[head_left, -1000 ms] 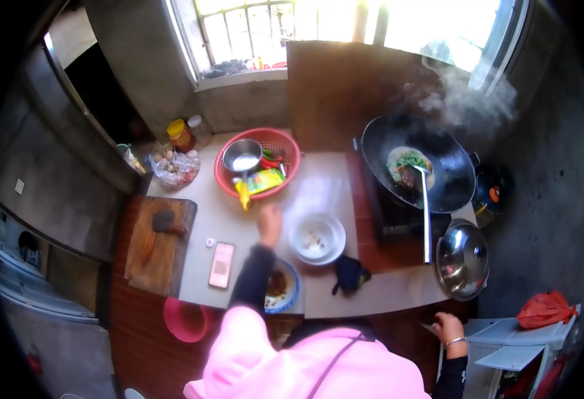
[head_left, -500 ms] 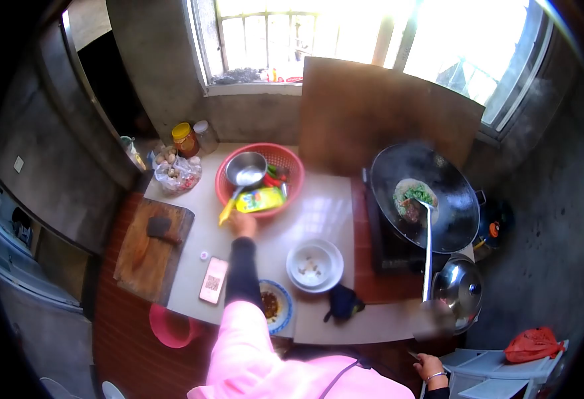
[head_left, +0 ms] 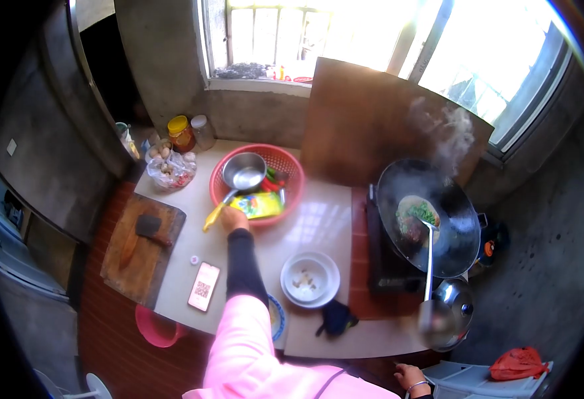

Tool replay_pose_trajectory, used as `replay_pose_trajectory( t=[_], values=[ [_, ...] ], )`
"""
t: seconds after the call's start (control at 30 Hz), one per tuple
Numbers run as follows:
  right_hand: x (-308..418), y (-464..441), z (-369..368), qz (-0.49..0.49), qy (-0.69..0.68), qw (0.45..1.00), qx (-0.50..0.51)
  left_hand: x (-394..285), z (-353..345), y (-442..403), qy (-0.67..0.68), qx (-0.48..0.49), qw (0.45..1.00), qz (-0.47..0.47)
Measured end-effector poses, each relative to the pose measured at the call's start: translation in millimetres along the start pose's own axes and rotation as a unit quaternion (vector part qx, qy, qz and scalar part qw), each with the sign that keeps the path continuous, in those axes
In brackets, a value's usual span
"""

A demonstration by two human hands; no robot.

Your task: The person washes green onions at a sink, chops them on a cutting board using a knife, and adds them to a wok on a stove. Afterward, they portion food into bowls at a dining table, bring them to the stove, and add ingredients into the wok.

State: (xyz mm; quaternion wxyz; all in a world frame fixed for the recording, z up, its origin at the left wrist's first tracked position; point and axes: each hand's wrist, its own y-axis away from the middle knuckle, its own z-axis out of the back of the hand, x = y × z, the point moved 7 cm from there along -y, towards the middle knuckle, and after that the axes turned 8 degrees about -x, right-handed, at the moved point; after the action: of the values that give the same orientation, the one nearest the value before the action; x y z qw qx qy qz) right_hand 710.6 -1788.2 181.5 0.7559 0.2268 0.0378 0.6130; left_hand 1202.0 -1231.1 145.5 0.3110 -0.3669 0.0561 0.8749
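My left hand [head_left: 234, 220] reaches to the near-left rim of a red plastic basket [head_left: 294, 199]. It touches or nearly touches the edge of a yellow packet [head_left: 258, 205], beside the yellow handle of a metal saucepan [head_left: 244, 164]. Its fingertips are hidden. Red and green peppers [head_left: 272, 183] lie in the basket. Low at the right, by the counter edge, my right hand [head_left: 411, 378] is curled; a small thin end shows at its fingers. A long-handled turner [head_left: 429, 259] rests in the wok [head_left: 461, 226] by meat and chopped greens [head_left: 417, 216], its near end blurred.
Stacked white bowls [head_left: 332, 279], a dark cloth [head_left: 338, 318] and a phone [head_left: 203, 286] are on the counter. A cleaver [head_left: 149, 226] lies on the chopping board [head_left: 120, 249]. A pot lid [head_left: 461, 309] sits below the wok; steam rises behind it.
My left hand has moved slightly up and left, closer to the packet's left edge. The camera view has shifted a little. More steam shows over the wok.
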Motion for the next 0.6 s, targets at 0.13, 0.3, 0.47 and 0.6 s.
replay_pose_trajectory(
  t=[0.13, 0.3, 0.47, 0.6],
  values=[
    [11, -8, 7, -0.033, -0.023, 0.999, 0.020, 24, -48, -18, 0.029, 0.053, 0.998, 0.014],
    [24, -17, 13, -0.008, -0.020, 1.000, 0.017, 31, -59, -4, 0.243, 0.142, 0.934, 0.222],
    [57, -33, 21, 0.047, 0.004, 0.999, 0.023, 13, -54, -2, 0.295, 0.168, 0.926, 0.168],
    [88, -45, 28, 0.080, 0.005, 0.996, 0.035, 6, -100, -13, 0.454, 0.158, 0.877, -0.003]
  ],
)
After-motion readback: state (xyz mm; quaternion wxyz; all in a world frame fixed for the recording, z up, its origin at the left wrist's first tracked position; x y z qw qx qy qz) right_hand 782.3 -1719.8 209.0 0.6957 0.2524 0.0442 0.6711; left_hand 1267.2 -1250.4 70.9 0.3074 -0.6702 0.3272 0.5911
